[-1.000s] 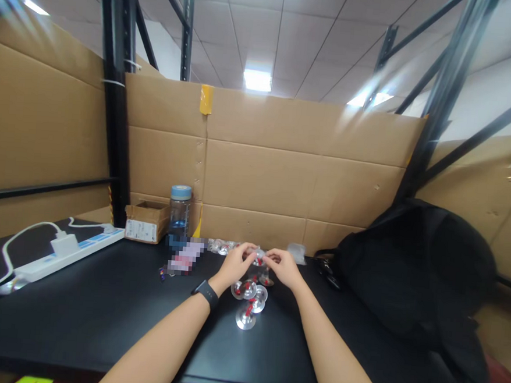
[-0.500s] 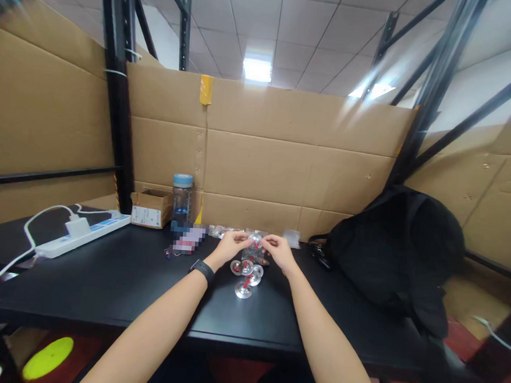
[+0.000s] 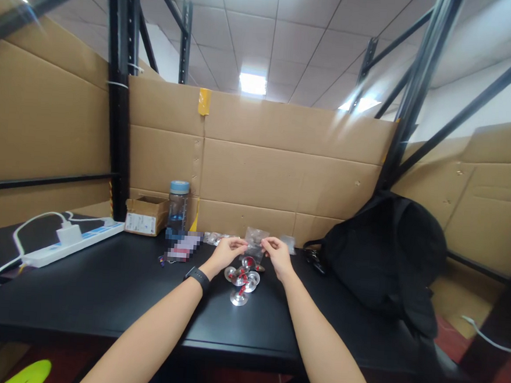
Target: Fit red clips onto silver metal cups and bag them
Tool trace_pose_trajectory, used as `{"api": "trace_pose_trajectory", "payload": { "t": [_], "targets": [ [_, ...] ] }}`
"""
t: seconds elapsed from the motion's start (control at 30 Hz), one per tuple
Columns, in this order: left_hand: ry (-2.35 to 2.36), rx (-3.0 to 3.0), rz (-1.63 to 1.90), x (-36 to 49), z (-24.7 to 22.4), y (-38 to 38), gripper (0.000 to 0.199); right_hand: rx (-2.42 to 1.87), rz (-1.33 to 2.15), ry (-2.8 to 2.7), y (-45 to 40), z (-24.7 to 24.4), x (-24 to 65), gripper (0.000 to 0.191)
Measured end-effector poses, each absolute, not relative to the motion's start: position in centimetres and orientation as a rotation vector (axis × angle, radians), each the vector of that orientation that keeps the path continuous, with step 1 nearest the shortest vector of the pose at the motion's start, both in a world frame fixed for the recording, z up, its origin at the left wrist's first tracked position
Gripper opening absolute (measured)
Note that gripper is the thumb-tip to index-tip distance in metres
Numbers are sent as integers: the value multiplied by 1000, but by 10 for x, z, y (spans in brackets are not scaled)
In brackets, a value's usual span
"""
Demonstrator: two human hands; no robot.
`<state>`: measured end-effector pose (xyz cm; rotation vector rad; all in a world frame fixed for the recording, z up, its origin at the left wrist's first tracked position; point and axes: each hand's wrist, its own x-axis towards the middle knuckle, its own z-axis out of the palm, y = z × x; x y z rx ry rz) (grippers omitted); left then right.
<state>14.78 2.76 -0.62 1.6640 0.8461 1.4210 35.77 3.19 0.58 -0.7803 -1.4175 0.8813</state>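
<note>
A small clear plastic bag point(image 3: 256, 236) stands between my hands, above the back of the tabletop. My right hand point(image 3: 277, 256) pinches its right side between thumb and fingertips. At its left edge, the fingertips of my left hand point(image 3: 227, 255) are closed together on the bag. Just below and in front lies a loose pile of clear, round suction cups point(image 3: 239, 298) with red parts. One suction cup point(image 3: 248, 263) sits at the back of the pile, under the bag. A dark watch point(image 3: 197, 277) is on my left wrist.
Flat plastic packets point(image 3: 217, 238) lie behind my left hand, and a clear packet point(image 3: 287, 244) lies behind my right. Leftward stand a blue-lidded bottle point(image 3: 178, 209), an open carton point(image 3: 142, 223) and a power strip point(image 3: 76, 246). A black backpack point(image 3: 378, 252) fills the right side.
A suction cup that was between my fingertips at the bag now lies on the pile below. My hands have moved slightly apart, and the view has tilted up a little.
</note>
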Motion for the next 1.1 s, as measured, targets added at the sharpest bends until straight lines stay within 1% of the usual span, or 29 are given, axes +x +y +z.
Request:
{"api": "trace_pose_trajectory", "payload": {
  "t": [0.13, 0.27, 0.33, 0.43, 0.47, 0.57, 0.63, 0.77, 0.83, 0.9, 0.97, 1.03, 1.1],
  "targets": [
    [855, 1645, 1491, 151, -6, 28, 32, -768, 914, -1446, 32, 6, 357, 47],
    [803, 1583, 1609, 154, -6, 26, 31, -753, 886, -1358, 30, 7, 356, 54],
    [788, 1653, 1586, 155, -5, 26, 23, -753, 899, -1329, 30, 8, 355, 56],
    [801, 1798, 1465, 154, -4, 26, 10, -745, 924, -1351, 30, 6, 355, 48],
    [813, 1826, 1430, 154, -4, 26, 12, -745, 925, -1369, 30, 6, 355, 45],
    [868, 1871, 1372, 153, -4, 25, 31, -771, 924, -1457, 30, 4, 358, 35],
    [900, 1889, 1337, 152, -4, 23, 42, -794, 938, -1523, 30, 3, 360, 35],
    [883, 1854, 1262, 150, -2, 18, 71, -807, 987, -1573, 27, 3, 361, 58],
    [872, 1819, 1253, 150, -1, 16, 82, -798, 995, -1554, 27, 3, 361, 70],
    [878, 1790, 1276, 151, 0, 15, 87, -776, 998, -1521, 27, 4, 360, 81],
    [882, 1762, 1332, 153, -1, 16, 90, -751, 1002, -1491, 29, 3, 359, 86],
    [859, 1739, 1388, 154, -2, 18, 92, -736, 1011, -1482, 30, 3, 360, 82],
    [826, 1721, 1407, 154, -5, 20, 92, -725, 1027, -1484, 30, 2, 360, 74]
  ]
}}
